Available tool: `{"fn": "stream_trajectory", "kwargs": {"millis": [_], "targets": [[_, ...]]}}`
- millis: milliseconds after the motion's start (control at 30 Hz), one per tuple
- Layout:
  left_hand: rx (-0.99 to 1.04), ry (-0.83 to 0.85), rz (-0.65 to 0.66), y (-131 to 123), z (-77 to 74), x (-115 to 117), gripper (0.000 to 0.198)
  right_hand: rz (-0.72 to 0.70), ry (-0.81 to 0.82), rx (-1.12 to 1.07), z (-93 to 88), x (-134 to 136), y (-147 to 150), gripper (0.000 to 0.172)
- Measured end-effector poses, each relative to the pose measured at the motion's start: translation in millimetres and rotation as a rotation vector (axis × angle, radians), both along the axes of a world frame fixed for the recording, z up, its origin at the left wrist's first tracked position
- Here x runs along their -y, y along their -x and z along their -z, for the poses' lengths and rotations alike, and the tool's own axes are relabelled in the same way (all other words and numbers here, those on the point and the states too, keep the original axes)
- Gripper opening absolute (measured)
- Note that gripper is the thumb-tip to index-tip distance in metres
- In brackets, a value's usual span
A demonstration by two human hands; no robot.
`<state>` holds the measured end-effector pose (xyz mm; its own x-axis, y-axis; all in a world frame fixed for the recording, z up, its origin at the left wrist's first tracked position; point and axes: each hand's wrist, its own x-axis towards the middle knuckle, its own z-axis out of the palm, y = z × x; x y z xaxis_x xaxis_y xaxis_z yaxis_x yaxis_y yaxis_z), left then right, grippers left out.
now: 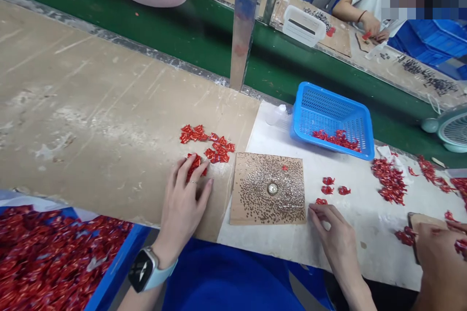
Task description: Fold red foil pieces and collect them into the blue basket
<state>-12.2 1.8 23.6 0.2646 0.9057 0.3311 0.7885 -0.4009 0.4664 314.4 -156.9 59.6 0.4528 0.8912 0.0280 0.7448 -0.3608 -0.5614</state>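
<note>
Crumpled shiny red foil pieces appear kept within easy reach on a scuffed tan board, a clump being covered by the half-open left hand. The open right hand is rested on a white bench cover, near a square brown board studded with tiny metal bits.

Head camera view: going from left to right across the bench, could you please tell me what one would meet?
Blue crate of shiny red pieces, left hand, square wooden board scattered with small metal bits, right hand, heap of red pieces, another person's hand.
</note>
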Motion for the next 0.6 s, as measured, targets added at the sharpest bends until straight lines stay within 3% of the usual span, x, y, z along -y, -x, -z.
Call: {"fn": "stream_trajectory", "kwargs": {"millis": [133, 400, 600], "targets": [[0.005, 0.009, -0.070, -8.3, -2.9, 17.2, 0.042, -0.049, 0.023, -0.015, -1.0, -2.3, -6.2, 0.043], [0.067, -0.050, -0.393, -4.0, -4.4, 29.2, 0.047, -0.109, 0.042, 0.039, -0.7, -6.5, -10.4, 0.024], [0.126, -0.002, -0.413, 19.3, 2.3, 35.7, 0.035, -0.065, 0.035, 0.095, -3.1, 1.6, -12.5, 0.034]]}}
